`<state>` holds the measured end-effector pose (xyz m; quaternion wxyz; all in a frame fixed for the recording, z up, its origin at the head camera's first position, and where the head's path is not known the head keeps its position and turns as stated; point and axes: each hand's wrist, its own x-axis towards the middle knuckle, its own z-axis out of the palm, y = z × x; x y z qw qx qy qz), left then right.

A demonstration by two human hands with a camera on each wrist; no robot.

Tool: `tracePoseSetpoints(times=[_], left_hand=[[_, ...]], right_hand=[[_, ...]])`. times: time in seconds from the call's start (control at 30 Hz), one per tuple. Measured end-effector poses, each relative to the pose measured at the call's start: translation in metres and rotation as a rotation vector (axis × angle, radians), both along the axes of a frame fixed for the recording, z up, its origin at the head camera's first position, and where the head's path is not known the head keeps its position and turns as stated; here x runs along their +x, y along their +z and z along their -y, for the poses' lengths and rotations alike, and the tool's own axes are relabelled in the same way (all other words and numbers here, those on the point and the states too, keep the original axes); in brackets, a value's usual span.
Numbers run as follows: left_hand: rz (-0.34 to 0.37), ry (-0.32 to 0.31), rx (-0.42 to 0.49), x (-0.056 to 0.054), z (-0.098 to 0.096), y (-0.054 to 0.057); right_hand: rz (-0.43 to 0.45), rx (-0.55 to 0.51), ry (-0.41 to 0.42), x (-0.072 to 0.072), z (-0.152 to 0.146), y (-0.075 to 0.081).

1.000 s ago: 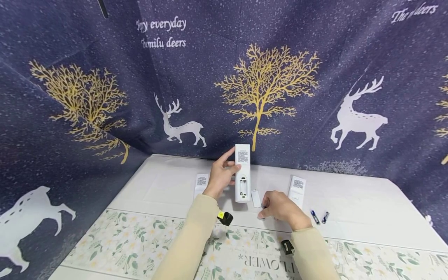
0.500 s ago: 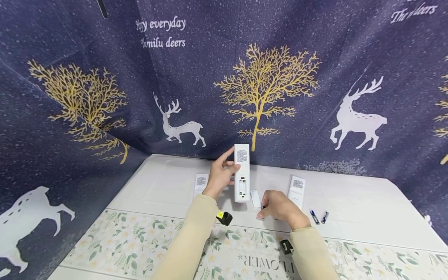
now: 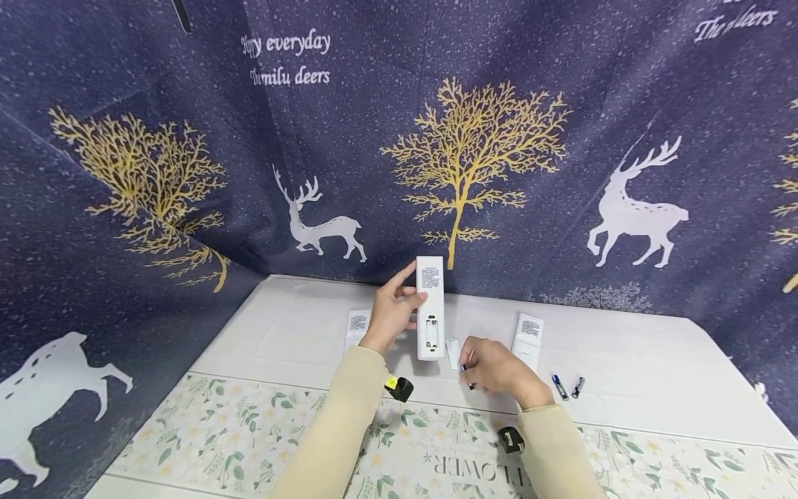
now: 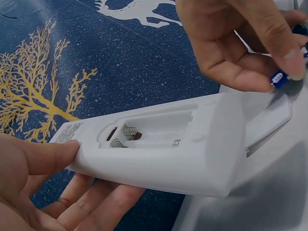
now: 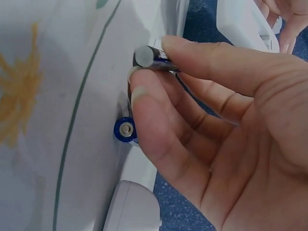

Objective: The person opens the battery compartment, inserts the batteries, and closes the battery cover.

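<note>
Upright in the head view, a white remote control (image 3: 430, 298) is held by my left hand (image 3: 389, 315), with the thumb on its back and fingers behind. The left wrist view shows its battery compartment (image 4: 163, 132) uncovered, with springs and no batteries inside. My right hand (image 3: 497, 367) pinches a dark blue battery (image 5: 156, 58) between thumb and fingers, close over the table beside the remote. Behind those fingertips a second battery (image 5: 126, 129) shows its blue-ringed end in the right wrist view. The white battery cover (image 3: 453, 353) lies between the remote and my right hand.
Two more white remotes lie face down, a left one (image 3: 358, 324) partly behind my left hand and a right one (image 3: 528, 339). Two batteries (image 3: 561, 387) lie at the right. Black straps are at both wrists. A dark blue printed cloth (image 3: 499, 208) hangs behind the table.
The battery in my right fingers, mostly hidden before, now shows tilted upright as the fingertips rise slightly and move left. My left hand and the remote stay nearly still.
</note>
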<state>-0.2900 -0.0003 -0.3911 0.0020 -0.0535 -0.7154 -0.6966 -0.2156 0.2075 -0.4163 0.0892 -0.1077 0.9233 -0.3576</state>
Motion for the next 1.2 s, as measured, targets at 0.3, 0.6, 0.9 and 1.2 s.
tracePoseSetpoints(times=[0.3, 0.6, 0.9, 1.2], left_hand=[[0.006, 0.0, 0.009, 0.001, 0.0, 0.002], [0.016, 0.0, 0.011, 0.001, -0.002, 0.001], [0.016, 0.0, -0.003, 0.0, -0.002, 0.0], [0.007, -0.009, -0.009, 0.001, -0.002, -0.001]], right_hand=[[-0.114, -0.006, -0.054, -0.005, -0.007, 0.003], [-0.147, -0.098, -0.096, -0.012, -0.007, 0.006], [-0.196, -0.193, -0.096, -0.011, 0.0, 0.012], [-0.306, -0.217, -0.09, -0.008, 0.008, 0.017]])
